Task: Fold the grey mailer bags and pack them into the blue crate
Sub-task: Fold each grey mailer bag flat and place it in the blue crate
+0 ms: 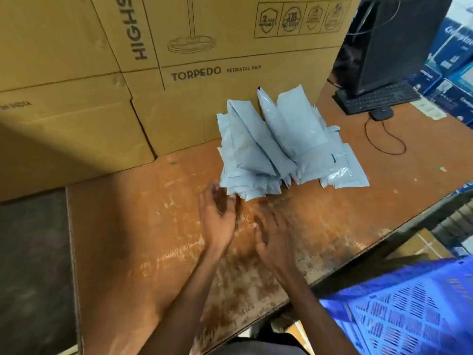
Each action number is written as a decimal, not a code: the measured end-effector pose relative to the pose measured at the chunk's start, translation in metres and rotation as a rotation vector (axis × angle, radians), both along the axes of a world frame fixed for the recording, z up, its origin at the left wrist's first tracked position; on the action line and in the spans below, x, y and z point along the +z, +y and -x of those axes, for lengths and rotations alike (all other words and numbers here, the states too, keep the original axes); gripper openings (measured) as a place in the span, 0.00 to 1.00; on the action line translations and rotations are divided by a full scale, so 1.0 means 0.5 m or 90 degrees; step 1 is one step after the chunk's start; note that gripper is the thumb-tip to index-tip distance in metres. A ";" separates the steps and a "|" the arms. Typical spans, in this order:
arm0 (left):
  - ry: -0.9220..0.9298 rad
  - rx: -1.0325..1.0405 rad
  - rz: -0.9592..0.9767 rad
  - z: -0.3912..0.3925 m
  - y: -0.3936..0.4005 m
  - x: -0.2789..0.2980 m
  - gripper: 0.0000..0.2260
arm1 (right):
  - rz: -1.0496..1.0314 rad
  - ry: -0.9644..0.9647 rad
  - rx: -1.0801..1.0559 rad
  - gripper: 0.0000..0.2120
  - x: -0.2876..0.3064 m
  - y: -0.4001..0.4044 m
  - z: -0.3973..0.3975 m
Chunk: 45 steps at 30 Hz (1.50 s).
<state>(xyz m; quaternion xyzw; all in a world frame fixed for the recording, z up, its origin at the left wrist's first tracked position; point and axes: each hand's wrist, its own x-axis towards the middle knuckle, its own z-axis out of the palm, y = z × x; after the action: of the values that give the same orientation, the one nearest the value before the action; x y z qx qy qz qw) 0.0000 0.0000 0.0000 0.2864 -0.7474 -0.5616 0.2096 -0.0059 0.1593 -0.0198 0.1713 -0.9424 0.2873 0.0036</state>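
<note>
1. The grey mailer bags (279,147) lie heaped on the worn table (128,226), propped against the cardboard box (179,80).
2. Left hand (217,216) reaches in, fingers loosely curled at the nearest bag's corner, gripping nothing; right hand (271,234) is spread flat, empty.
3. The blue crate (409,311) waits at lower right.
4. Light, limp, slick plastic, likely slippery: best pinched at an edge.
</note>
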 end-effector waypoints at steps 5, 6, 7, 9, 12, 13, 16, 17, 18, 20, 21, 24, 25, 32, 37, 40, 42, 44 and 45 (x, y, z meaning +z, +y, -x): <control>0.070 0.021 -0.027 0.047 0.014 0.082 0.17 | 0.049 -0.021 -0.019 0.22 0.013 -0.010 0.018; 0.069 0.032 -0.034 0.055 0.019 0.096 0.17 | 0.049 -0.016 -0.017 0.22 0.015 -0.010 0.019; 0.069 0.049 -0.024 0.062 0.023 0.107 0.17 | 0.052 -0.008 -0.014 0.21 0.013 -0.009 0.020; 0.041 0.059 0.041 0.076 0.031 0.112 0.21 | 0.056 -0.008 -0.007 0.21 0.010 -0.005 0.020; -0.016 0.063 0.070 0.103 0.036 0.102 0.21 | 0.073 -0.001 0.019 0.22 0.014 0.000 0.020; -0.021 0.067 0.060 0.109 0.037 0.101 0.19 | 0.084 -0.001 0.028 0.22 0.018 0.003 0.019; -0.003 0.094 0.013 0.103 0.048 0.097 0.14 | 0.128 0.010 0.051 0.19 0.039 0.019 0.014; 0.005 0.105 -0.003 0.092 0.056 0.095 0.11 | 0.143 0.022 0.054 0.18 0.046 0.027 0.011; 0.016 0.113 -0.015 0.076 0.068 0.101 0.09 | 0.151 0.039 0.054 0.17 0.052 0.035 0.006; 0.056 0.116 -0.047 0.033 0.091 0.107 0.08 | 0.156 0.072 0.050 0.16 0.063 0.053 -0.007; 0.071 0.115 -0.067 0.007 0.101 0.104 0.08 | 0.164 0.077 0.047 0.16 0.064 0.062 -0.015; 0.085 0.114 -0.091 -0.077 0.112 0.072 0.08 | 0.233 0.053 0.034 0.19 0.054 0.085 -0.047; 0.088 0.106 -0.106 -0.106 0.113 0.059 0.08 | 0.259 0.038 0.027 0.23 0.050 0.090 -0.061; -0.003 0.074 -0.197 -0.267 0.074 0.005 0.09 | 0.299 0.064 0.093 0.32 0.025 0.107 -0.137; -0.129 -0.020 -0.103 -0.309 -0.014 0.006 0.17 | 0.101 0.129 0.122 0.33 -0.014 0.092 -0.178; -0.178 -0.105 0.094 -0.323 -0.077 -0.002 0.17 | 0.048 0.119 0.144 0.29 -0.029 0.084 -0.180; -0.265 -0.100 0.289 -0.329 -0.112 -0.017 0.24 | -0.013 0.104 0.156 0.27 -0.043 0.080 -0.178; -0.308 -0.060 0.412 -0.333 -0.114 -0.033 0.24 | -0.058 0.068 0.154 0.26 -0.066 0.072 -0.181; -0.281 -0.054 0.440 -0.332 -0.100 -0.032 0.23 | -0.073 0.050 0.152 0.26 -0.076 0.066 -0.185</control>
<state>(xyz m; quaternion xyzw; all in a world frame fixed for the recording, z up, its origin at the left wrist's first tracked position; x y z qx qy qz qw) 0.1658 -0.0498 -0.0160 0.2819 -0.9301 -0.2106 0.1049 0.0867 0.1922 -0.0577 0.2935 -0.9292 0.2247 -0.0038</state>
